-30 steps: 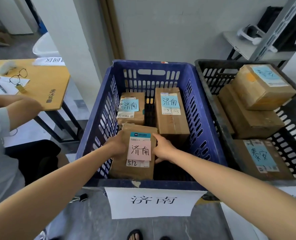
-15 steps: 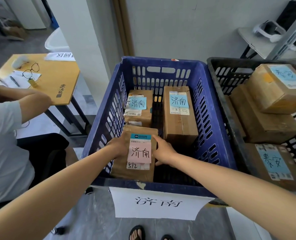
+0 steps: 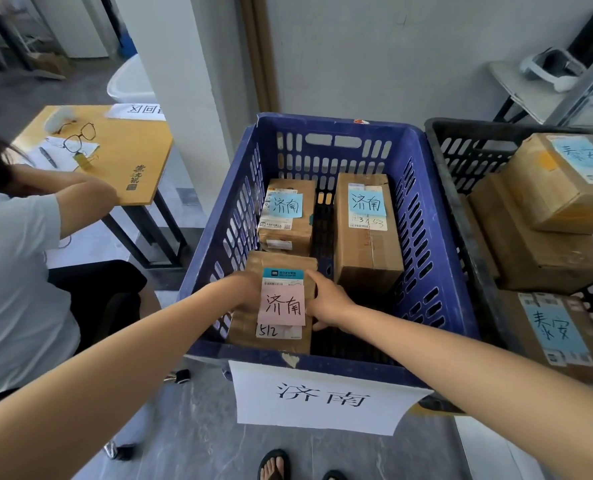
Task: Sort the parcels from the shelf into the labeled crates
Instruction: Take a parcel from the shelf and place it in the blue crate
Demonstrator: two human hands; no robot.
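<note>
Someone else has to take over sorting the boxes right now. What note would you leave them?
Left hand: grips the left side of the pink-note parcel.
Right hand: grips its right side.
Where: that parcel is low in the front left corner of the blue crate; the crate's sign matches its note. Behind it lie the small blue-note parcel and the long blue-note parcel. The black crate to the right holds other parcels.
Done: three parcels are in the blue crate.
Left: let go, then fetch the next one; what remains on the shelf is not shown.
</note>
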